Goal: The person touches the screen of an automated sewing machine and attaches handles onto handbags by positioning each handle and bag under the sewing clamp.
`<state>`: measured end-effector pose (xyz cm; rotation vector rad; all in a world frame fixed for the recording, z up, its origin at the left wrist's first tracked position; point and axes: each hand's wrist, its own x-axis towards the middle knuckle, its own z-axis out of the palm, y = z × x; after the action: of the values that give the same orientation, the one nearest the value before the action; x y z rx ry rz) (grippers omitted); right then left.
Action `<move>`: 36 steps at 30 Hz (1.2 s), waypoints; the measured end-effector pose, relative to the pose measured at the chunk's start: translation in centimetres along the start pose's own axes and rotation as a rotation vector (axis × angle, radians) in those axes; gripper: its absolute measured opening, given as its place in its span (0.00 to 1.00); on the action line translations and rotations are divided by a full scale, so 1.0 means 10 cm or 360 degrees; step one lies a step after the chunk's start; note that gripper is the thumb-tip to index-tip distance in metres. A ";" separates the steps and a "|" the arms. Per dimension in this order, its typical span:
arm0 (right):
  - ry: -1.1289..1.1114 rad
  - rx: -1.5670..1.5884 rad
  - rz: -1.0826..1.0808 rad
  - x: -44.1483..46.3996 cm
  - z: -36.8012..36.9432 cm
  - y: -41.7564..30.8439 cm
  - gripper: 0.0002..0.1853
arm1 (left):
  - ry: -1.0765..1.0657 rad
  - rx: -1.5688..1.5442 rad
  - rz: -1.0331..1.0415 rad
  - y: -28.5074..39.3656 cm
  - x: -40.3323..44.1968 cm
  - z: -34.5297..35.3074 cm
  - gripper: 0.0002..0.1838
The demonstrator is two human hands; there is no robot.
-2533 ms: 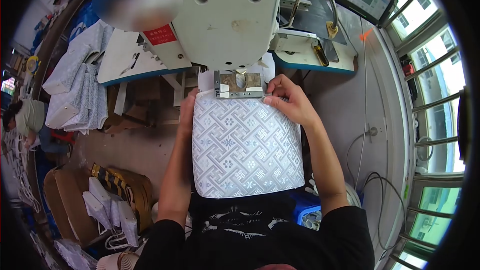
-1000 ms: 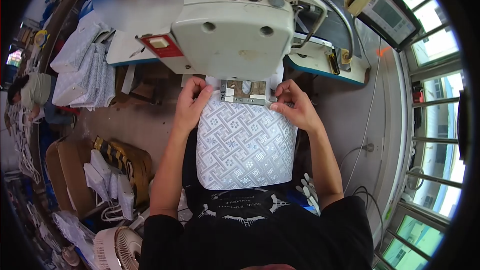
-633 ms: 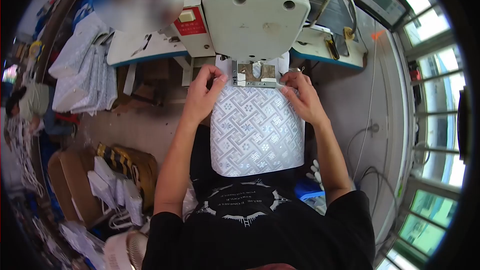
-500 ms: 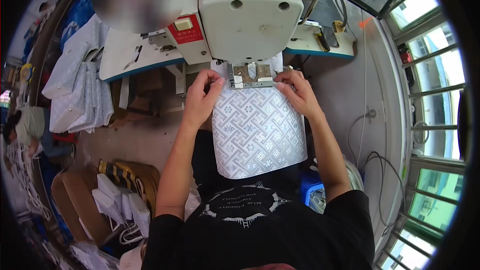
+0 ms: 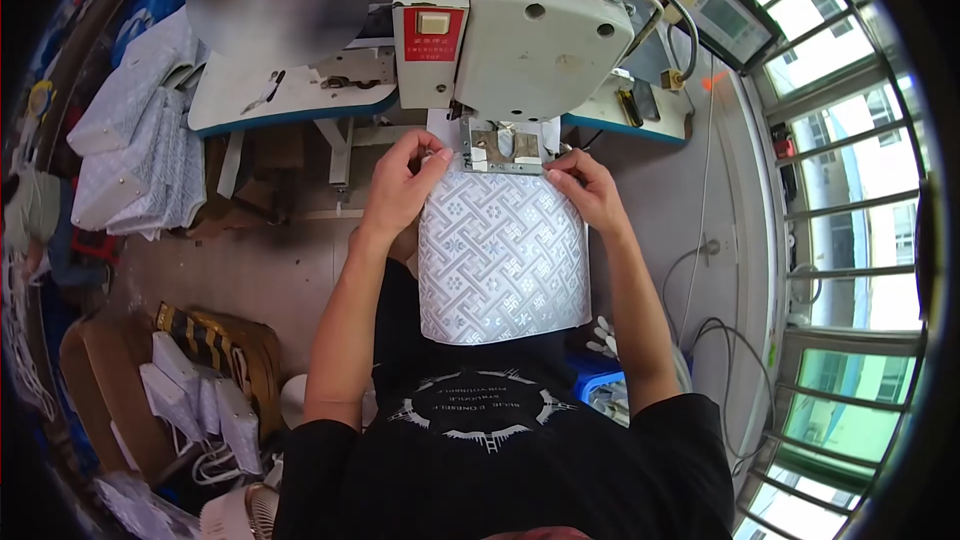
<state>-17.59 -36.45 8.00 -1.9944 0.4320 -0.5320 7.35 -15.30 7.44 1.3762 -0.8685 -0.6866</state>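
Observation:
A pale patterned fabric piece [image 5: 505, 260] hangs from the metal clamp plate [image 5: 505, 147] beneath the white sewing machine head [image 5: 540, 40]. My left hand [image 5: 405, 185] pinches the fabric's upper left corner, just left of the plate. At the upper right corner, my right hand [image 5: 590, 190] has thumb and fingers closed on the fabric's edge, close to the plate's right end. The fabric's lower edge hangs down to the front of my black shirt.
Patterned pieces are stacked [image 5: 140, 140] at the left beside the machine table [image 5: 290, 95]. Lower left are a cardboard box [image 5: 100, 390], white bundles and a fan [image 5: 240, 512]. A blue bin [image 5: 600, 377] stands near my right arm. A co-worker [image 5: 35, 205] is at the far left.
My left hand has come up from the fabric's left side to its upper corner. My right hand remains at the upper right. The view has shifted, and the machine head appears further right.

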 end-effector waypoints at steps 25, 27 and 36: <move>0.0137 -0.0876 -0.0330 0.70 -0.02 -0.70 0.12 | 0.0197 0.0298 -0.0026 0.06 -0.09 0.07 0.10; 0.0120 -0.0952 -0.0438 0.84 0.01 -0.69 0.13 | 0.0308 0.0562 0.0022 0.19 -0.11 0.10 0.12; 0.0017 -0.0739 -0.0564 0.97 0.13 -0.62 0.11 | 0.0067 0.1427 0.0642 0.62 -0.19 0.40 0.20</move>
<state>-8.23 -37.67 14.81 -2.5398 0.2182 -0.7094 2.48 -15.23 13.31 1.8929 -1.4596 0.0873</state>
